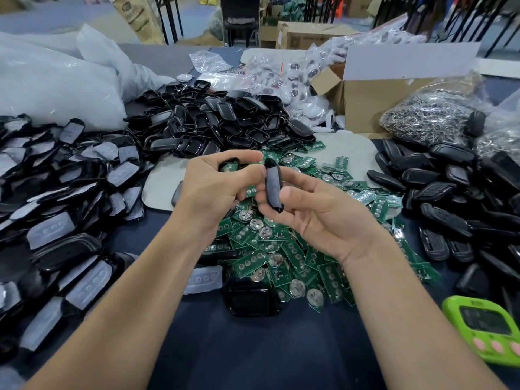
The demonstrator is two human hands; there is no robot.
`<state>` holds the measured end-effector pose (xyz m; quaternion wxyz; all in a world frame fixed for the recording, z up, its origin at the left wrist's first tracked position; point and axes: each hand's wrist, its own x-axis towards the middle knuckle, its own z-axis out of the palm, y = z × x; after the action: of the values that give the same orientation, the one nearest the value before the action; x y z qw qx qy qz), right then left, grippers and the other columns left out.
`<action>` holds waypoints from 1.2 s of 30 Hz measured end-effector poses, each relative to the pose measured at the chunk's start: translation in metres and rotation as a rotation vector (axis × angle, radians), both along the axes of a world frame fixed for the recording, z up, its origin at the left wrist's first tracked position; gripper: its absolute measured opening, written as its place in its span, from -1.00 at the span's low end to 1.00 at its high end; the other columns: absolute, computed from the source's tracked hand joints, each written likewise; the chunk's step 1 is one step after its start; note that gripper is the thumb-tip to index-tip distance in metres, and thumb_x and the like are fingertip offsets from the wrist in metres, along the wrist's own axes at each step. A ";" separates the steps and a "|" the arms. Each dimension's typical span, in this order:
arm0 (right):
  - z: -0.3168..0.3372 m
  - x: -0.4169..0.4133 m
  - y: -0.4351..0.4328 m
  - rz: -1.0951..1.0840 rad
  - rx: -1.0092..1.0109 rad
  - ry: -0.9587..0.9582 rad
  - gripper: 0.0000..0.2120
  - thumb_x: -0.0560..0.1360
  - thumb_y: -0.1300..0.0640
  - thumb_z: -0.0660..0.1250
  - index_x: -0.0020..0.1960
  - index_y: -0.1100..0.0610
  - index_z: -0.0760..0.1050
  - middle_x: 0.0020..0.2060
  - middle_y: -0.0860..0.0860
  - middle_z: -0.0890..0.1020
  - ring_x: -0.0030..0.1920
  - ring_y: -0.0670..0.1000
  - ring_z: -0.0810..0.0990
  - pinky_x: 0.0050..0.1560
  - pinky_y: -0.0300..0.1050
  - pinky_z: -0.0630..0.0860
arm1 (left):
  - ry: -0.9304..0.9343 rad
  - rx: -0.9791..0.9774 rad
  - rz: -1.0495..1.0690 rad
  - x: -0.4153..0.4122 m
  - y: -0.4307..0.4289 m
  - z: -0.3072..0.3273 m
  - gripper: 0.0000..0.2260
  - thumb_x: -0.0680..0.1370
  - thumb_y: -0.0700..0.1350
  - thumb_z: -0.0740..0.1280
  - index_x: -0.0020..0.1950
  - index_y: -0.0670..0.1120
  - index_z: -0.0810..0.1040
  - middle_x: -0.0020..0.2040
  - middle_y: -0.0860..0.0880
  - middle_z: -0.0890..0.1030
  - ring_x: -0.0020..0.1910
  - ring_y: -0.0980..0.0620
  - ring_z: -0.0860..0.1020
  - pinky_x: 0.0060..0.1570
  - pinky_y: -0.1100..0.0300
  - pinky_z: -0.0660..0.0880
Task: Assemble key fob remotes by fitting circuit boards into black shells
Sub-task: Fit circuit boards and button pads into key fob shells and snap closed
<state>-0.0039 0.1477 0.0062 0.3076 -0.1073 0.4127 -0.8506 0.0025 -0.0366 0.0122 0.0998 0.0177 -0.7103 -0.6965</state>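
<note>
left hand (213, 190) pinches one black shell (237, 162) with a green board (230, 167) inside | right hand (318, 212) grips one grey-padded shell (273, 187) | board heap (281, 249) beneath hands, uncounted | dark worktop (253, 347) | carton (374, 102) beyond

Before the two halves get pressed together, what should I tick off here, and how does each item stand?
1. Left hand grips the black shell: ok.
2. Green board seated flat in that shell: cannot tell, fingers hide most of it.
3. Right hand pinches the cover half: ok.
4. Halves lined up face to face: not ok, cover half is edge-on and apart.
5. Board pile lies under the hands: ok.
</note>
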 end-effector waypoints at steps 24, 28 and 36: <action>-0.009 0.008 -0.024 -0.754 0.914 0.702 -0.54 0.36 0.24 0.61 0.21 -0.07 0.71 -0.14 -0.34 0.67 -0.03 -0.34 0.65 -0.09 -0.48 0.54 | -0.111 -0.084 -0.006 0.002 0.008 -0.003 -0.97 0.51 -0.21 0.51 -0.10 -0.16 0.72 -0.56 -0.03 0.46 -0.57 0.07 0.31 -0.54 0.28 0.28; -0.009 0.007 -0.028 -0.779 0.893 0.551 -0.69 0.50 0.09 0.53 0.23 0.02 0.69 -0.05 -0.19 0.74 -0.03 -0.26 0.70 0.00 -0.42 0.59 | 0.108 -0.374 0.217 0.006 0.007 -0.003 -0.85 0.45 -0.09 0.57 -0.24 0.15 0.71 -0.51 0.10 0.59 -0.58 0.13 0.43 -0.54 0.24 0.36; 0.007 0.005 -0.020 -0.250 0.127 -0.284 -0.61 0.68 -0.12 0.22 0.07 0.23 0.55 -0.25 0.10 0.73 -0.16 0.10 0.76 -0.11 0.04 0.71 | 0.590 -0.863 0.260 0.019 0.013 -0.003 -0.86 0.49 -0.02 0.53 0.03 0.05 0.79 -0.12 0.05 0.78 -0.22 0.10 0.72 -0.24 0.09 0.65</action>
<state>0.0007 0.1272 0.0128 0.2609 0.0853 0.4283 -0.8609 0.0211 -0.0239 0.0093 0.3788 -0.1336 -0.8658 -0.2984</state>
